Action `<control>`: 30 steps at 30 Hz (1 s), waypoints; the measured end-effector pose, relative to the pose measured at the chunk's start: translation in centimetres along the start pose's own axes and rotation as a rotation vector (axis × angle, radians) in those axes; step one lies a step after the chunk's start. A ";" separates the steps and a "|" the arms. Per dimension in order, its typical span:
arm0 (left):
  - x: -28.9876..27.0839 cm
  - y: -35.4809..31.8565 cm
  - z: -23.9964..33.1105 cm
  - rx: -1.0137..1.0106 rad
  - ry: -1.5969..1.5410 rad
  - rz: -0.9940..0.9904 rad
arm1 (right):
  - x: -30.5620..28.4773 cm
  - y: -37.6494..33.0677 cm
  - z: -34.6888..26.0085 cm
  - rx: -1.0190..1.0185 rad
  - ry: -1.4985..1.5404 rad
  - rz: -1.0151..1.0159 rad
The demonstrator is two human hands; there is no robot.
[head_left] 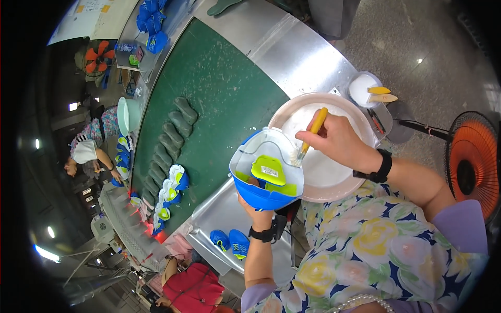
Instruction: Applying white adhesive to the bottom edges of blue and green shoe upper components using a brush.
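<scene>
A blue shoe upper [249,194] with a white lining edge and a lime-green tongue is gripped from beneath by my left hand [257,213], whose fingers are mostly hidden under it. Pinched in my right hand [340,140] is a brush [318,120] with a yellow handle. Its bristles, coated in white, meet the right edge of the upper's white lining. Both hands work over or beside a large pale pink basin [371,128] of white liquid, the upper overlapping the basin's left rim.
A green conveyor belt [219,78] carries a row of grey shoe-shaped pieces [169,136] and several blue-and-white uppers [169,194]. Behind the basin stands a white tub [364,86] with two brushes. Two blue shoe uppers [239,243] lie on a metal tray. An orange fan [472,172] stands right. Co-workers sit left.
</scene>
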State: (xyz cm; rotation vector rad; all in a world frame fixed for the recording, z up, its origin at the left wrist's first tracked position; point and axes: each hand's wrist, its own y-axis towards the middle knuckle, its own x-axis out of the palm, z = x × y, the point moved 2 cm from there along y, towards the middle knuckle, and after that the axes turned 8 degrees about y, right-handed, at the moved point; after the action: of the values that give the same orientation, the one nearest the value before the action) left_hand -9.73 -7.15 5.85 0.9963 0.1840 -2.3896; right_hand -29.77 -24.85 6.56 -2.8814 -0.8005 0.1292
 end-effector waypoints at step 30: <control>5.0 -3.4 -0.7 -0.960 -1.155 -0.714 | 3.6 0.9 -3.4 -0.772 0.027 -0.477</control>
State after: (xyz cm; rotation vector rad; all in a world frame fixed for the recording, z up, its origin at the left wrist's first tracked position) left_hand -14.00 -6.21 1.61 -1.0167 1.1960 -2.5039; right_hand -25.78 -24.19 9.64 -3.2000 -1.8354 -0.3485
